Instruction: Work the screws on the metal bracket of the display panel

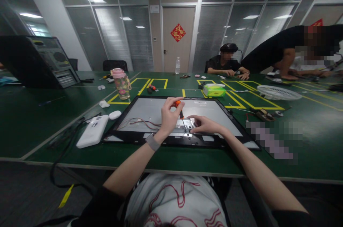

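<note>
The panel (pixel 150 110), a grey sheet in a black frame, lies flat on the green counter (pixel 166 157) directly in front of the person. The left hand (pixel 169 115) is positioned over the middle of the panel, its fingers clamped on the handle of an orange-and-black screwdriver (pixel 181 114). The screwdriver stands slightly tilted, shaft downward, with its tip at a metal bracket (pixel 189 123) near the panel's closest edge; engagement with a screw cannot be confirmed. A grey wristband (pixel 153 142) encircles the left wrist. The right hand (pixel 206 125) is located at the right end of the bracket, thumb and index finger apart; whether they are clamped on any part cannot be told. Thin wires (pixel 152 124) run across the panel to the left of the bracket. Left of the frame are a white rectangular device (pixel 93 131) and, just beside it, a small white case (pixel 115 115). Beyond the panel's far edge stand a pink-lidded cup (pixel 122 86), at left, and a green packet (pixel 214 90), at right. A co-worker (pixel 226 63) sits at the far side.
</note>
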`<state>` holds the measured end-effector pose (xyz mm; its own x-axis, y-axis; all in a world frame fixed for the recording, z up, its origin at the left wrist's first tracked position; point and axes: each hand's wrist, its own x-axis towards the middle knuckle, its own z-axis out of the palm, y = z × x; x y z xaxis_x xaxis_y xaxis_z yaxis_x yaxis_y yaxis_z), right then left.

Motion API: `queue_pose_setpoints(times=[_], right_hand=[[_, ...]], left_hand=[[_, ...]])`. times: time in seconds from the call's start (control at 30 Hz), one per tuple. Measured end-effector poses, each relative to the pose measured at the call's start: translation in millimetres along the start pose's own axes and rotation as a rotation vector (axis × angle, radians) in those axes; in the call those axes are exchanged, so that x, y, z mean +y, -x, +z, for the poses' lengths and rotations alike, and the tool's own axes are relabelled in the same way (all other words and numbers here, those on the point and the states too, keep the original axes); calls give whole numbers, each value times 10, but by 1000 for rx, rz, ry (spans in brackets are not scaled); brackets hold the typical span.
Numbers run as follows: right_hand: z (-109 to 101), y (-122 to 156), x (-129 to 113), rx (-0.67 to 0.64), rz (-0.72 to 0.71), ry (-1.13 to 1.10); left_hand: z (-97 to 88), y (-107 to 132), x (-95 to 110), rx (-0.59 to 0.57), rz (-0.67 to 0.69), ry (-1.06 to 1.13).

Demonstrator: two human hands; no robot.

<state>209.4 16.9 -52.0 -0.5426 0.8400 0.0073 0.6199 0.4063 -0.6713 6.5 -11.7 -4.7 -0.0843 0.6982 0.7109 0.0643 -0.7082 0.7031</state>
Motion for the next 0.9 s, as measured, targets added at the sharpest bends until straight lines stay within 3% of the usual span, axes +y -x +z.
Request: queue_pose_setpoints(times=[0.3, 0.5, 0.9], right_hand=[[-6, 12, -25, -7, -1, -16], [-12, 14, -32, 4, 1, 7], [0, 12, -18, 7, -4, 12]], left_hand=[[-42, -8, -2, -109, 18, 52], [-32, -1, 46, -92, 85, -92], [-32, -31, -6, -88, 11, -28]])
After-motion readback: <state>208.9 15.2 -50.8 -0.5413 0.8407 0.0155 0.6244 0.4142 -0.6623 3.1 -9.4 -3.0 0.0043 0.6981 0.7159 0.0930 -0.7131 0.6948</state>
